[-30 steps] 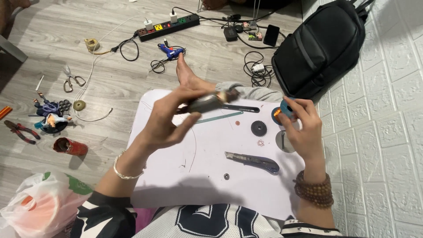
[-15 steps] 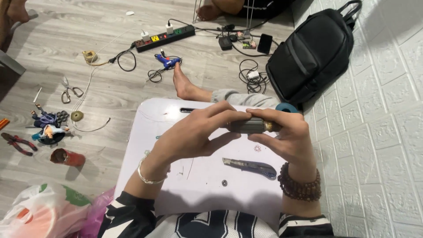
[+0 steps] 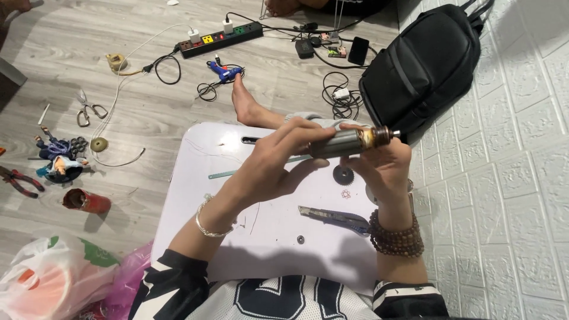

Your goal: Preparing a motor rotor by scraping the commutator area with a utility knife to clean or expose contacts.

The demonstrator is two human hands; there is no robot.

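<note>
2 hands meet above the white tabletop. Your left hand has its fingers curled around the near end of a small grey motor, and your right hand cups the far end from below, thumb and fingers closed on it just under the copper-coloured tip. You hold the motor roughly level, up off the tabletop. Below it on the tabletop lie a black gear, a tiny pale gear just beside it, a utility knife near your right wrist, and a small washer closer to your body. A thin green strip lies partly hidden under your left hand. On the floor to your left you have scissors, a red tube and pliers; farther off sit a blue glue gun and a power strip. A black backpack leans by the wall.
</note>
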